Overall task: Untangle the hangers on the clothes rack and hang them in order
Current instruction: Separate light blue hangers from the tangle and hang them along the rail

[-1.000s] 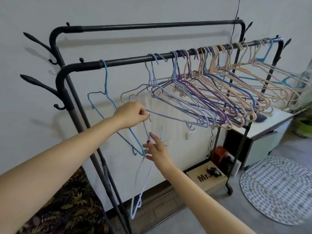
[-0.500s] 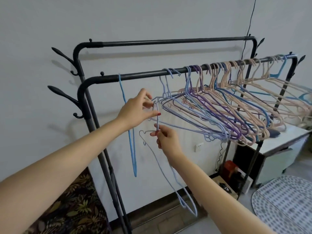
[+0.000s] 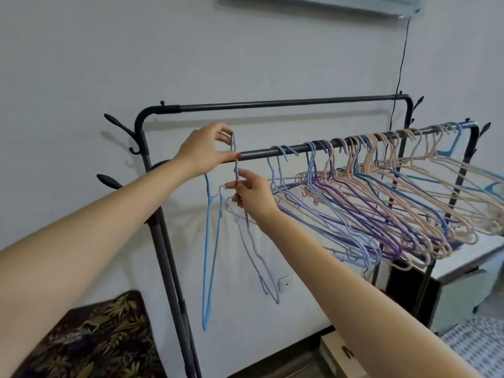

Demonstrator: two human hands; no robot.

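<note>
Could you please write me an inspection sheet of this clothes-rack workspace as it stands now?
Surface: black clothes rack with two rails; front rail carries the hangers.
Job's things: lavender hanger held at the front rail, hook up by the rail; blue hanger hangs beside it; crowded bunch of hangers overlaps further along the rail.
Clutter: cardboard box on the floor; white cabinet behind the rack.
Grippers: left hand pinches the lavender hanger's hook; right hand holds a grip on its neck.
Cables: black cable runs down the wall.
Surroundings: white wall, wall socket, leaf-patterned fabric.
</note>
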